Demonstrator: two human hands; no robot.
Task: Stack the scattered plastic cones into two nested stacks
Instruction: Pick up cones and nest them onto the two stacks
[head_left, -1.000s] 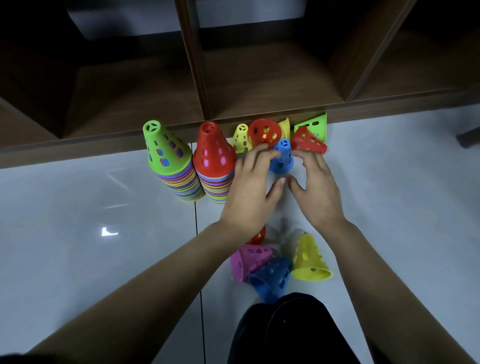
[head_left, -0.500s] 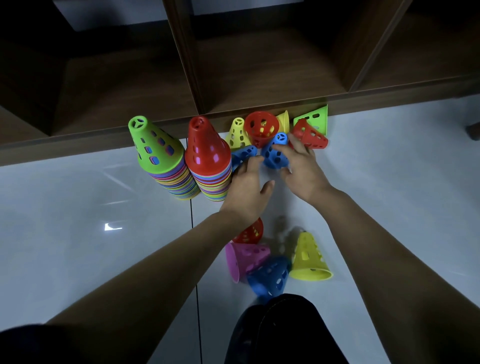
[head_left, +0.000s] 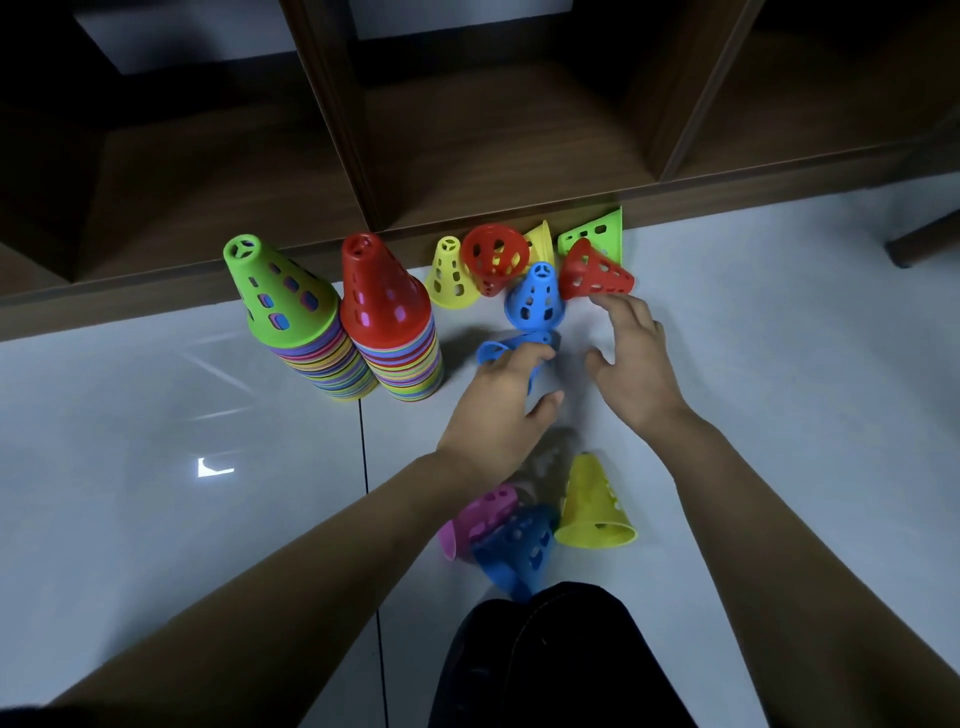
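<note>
The 2 nested stacks stand side by side on the glossy white floor (head_left: 156, 415), just before the dark wooden shelf (head_left: 493, 156): a green-topped stack of plastic cones (head_left: 280, 299) and a red-topped stack of plastic cones (head_left: 384, 306). To their right the left hand (head_left: 498, 410) grasps a blue plastic cone lying on its side (head_left: 511, 349), with fingers curled over it. An upright blue cone (head_left: 535, 299) stands just behind. The right hand (head_left: 634, 364) is spread and holds nothing, near a tipped red cone (head_left: 595, 273). A pink cone (head_left: 480, 514) and a yellow cone (head_left: 595, 506) lie nearer the person.
</note>
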